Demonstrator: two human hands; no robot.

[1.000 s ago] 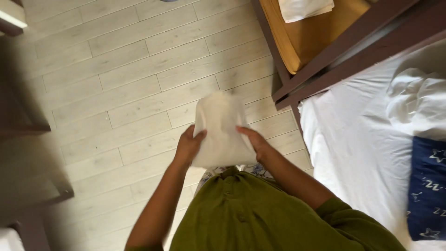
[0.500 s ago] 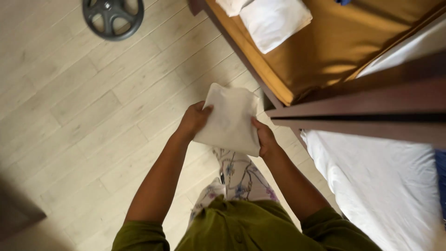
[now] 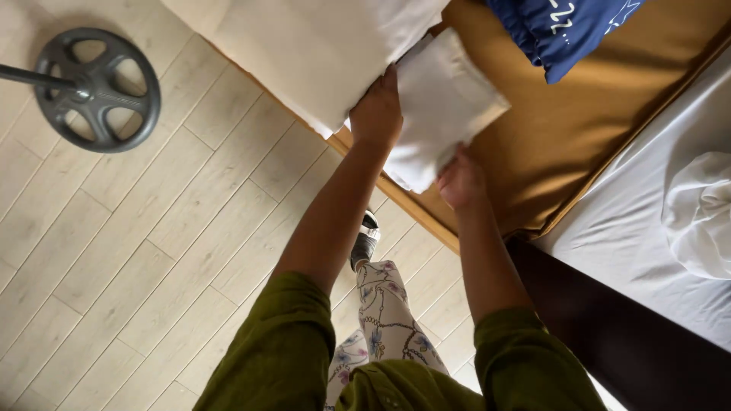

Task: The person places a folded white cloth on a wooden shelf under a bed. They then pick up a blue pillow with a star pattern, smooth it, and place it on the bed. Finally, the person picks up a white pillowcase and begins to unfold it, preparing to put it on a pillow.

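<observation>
From the head camera, we see our left hand (image 3: 375, 114) and right hand (image 3: 459, 180) gripping a folded white cloth (image 3: 440, 106) at its near edges, fingers curled around it, keeping the fold flat above the tan mattress (image 3: 579, 129), just beside a white pillow (image 3: 312, 46).

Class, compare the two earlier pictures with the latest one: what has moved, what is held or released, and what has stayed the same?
The folded white cloth has gone from over the floor, held before the body, out onto the tan mattress, beside the larger white sheet. Both arms have stretched forward with it. Unchanged: the left hand and right hand still grip the cloth at its sides, and it is still folded.
</observation>
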